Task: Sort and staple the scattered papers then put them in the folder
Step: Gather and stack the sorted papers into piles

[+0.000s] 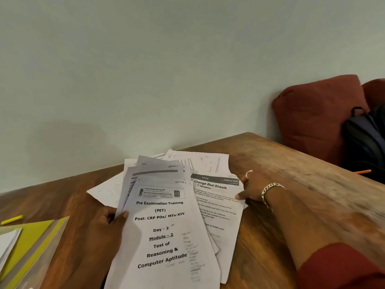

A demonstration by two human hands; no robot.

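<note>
- A pale grey-green painted wall [166, 69] fills the upper half of the view
- A brown wooden table [281, 163] with a visible grain runs from the wall toward the camera and carries everything below
- A dark red fabric cushion [312, 113] leans against the wall past the table's far right corner, with a black backpack [362, 142] in front of it
- The scattered white printed papers [212, 163] lie fanned and overlapping at the middle of the table, near the wall
- The top sheet titled "Pre Examination Training" [164, 236] is raised with a few sheets behind it; beside it on the right lies a sheet headed "Change Bed Sheets" [216, 205]
- A yellow folder under a clear plastic cover [35, 245] lies at the table's lower left, apart from the papers, with a white paper stack [8, 245] on it
- The left hand [108, 222] grips the raised sheets at their left edge, thumb on the front, fingers curled behind
- The right hand [250, 188], wearing a ring and a chain bracelet, rests on the right edge of the "Change Bed Sheets" sheet; it is blurred, so I cannot tell whether its fingers are spread or pinching
- A yellow highlighter pen [12, 220] lies at the left, beyond the folder
</note>
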